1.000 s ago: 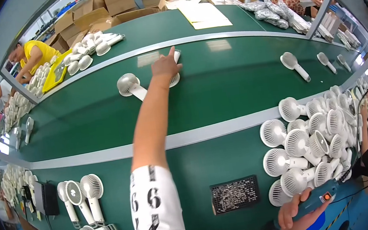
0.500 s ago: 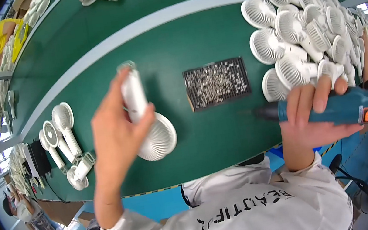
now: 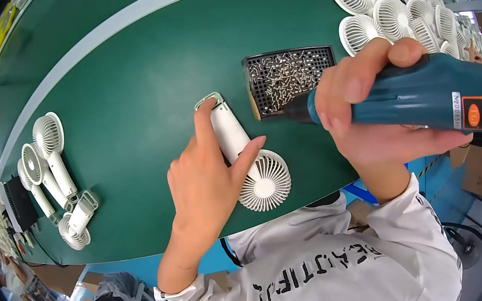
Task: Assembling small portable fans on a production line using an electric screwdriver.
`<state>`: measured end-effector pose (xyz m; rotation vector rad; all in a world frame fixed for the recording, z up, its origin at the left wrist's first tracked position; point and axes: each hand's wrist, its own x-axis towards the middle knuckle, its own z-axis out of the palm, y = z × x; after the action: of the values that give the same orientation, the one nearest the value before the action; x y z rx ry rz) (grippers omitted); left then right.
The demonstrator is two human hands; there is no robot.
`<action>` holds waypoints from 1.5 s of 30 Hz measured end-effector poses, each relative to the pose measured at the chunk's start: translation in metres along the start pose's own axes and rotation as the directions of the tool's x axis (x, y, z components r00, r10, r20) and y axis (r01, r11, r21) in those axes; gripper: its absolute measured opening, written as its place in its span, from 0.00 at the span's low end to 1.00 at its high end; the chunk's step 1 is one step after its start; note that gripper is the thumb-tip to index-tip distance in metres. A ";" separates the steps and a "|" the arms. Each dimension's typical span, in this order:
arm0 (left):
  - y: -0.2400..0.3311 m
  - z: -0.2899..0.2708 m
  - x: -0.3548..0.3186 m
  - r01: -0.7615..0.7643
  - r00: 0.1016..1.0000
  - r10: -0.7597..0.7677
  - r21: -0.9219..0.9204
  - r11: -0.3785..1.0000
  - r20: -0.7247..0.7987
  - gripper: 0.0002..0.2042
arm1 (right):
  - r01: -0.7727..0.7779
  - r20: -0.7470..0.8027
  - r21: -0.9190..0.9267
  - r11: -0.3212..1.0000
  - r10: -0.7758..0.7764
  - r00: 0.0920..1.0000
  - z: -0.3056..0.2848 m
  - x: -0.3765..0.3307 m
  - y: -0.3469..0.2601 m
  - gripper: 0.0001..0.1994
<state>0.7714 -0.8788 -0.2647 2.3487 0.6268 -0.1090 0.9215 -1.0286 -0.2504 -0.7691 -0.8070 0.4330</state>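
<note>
My left hand (image 3: 200,187) grips the handle of a white handheld fan (image 3: 266,187). The fan lies on the green table, its round grille toward me and its handle end pointing away. My index finger reaches the handle's far end, and the thumb rests across the side near the grille. In my right hand (image 3: 362,133) is a teal electric screwdriver (image 3: 424,94) with an orange switch, held sideways. Its dark tip is at the near edge of a black perforated tray (image 3: 325,60) of small silver screws (image 3: 286,79); whether it touches one I cannot tell.
At the far right lies a heap of white fans (image 3: 393,17). Several more fans (image 3: 49,134) lie at the left, beside a black box (image 3: 20,203) at the table edge. A pale strip (image 3: 131,24) curves across the table behind the tray.
My left hand has brought the fan rightward, nearer the tray, and its handle now lies lower. My right hand has moved the screwdriver's tip to the screw tray. The head view has shifted too.
</note>
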 end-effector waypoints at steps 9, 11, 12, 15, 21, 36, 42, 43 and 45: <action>-0.025 -0.003 0.010 -0.395 0.860 0.259 -0.254 0.883 -0.439 0.12 | 0.000 0.151 -0.018 1.000 0.002 0.989 -0.001 0.009 0.003 0.41; -0.019 -0.007 0.005 -0.300 0.923 0.172 -0.363 0.882 -0.345 0.12 | 0.087 -0.003 -0.063 0.994 -0.087 0.996 0.013 0.008 -0.016 0.34; -0.018 -0.005 0.009 -0.386 0.902 0.282 -0.316 0.867 -0.328 0.15 | 0.102 0.015 0.010 0.995 -0.102 0.995 0.017 0.012 -0.022 0.27; -0.017 -0.002 0.009 -0.455 0.881 0.391 -0.248 0.855 -0.267 0.18 | 0.071 -0.036 0.080 0.994 -0.068 0.997 0.026 0.013 -0.030 0.24; -0.021 0.009 0.009 -0.614 0.780 0.497 -0.311 0.725 -0.381 0.11 | 0.025 -0.001 0.097 0.995 -0.025 1.000 0.031 0.014 -0.027 0.23; -0.025 0.003 0.005 -0.532 0.838 0.428 -0.326 0.782 -0.340 0.11 | -0.030 0.247 0.044 0.999 0.018 0.969 0.029 0.029 -0.018 0.28; -0.030 0.009 0.006 -0.586 0.808 0.487 -0.366 0.723 -0.332 0.09 | -0.085 0.226 0.033 0.996 0.076 0.971 0.037 0.029 -0.016 0.27; -0.029 0.007 0.005 -0.587 0.809 0.497 -0.389 0.710 -0.315 0.09 | -0.125 0.200 0.025 0.992 0.117 0.973 0.041 0.030 -0.017 0.26; -0.028 0.004 0.003 -0.602 0.798 0.532 -0.379 0.703 -0.282 0.08 | -0.241 0.289 0.047 0.969 0.218 0.932 0.036 0.040 -0.019 0.26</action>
<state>0.7618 -0.8619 -0.2850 1.9872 -0.0508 0.4613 0.9196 -1.0009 -0.2005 -0.7366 -0.9624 0.7955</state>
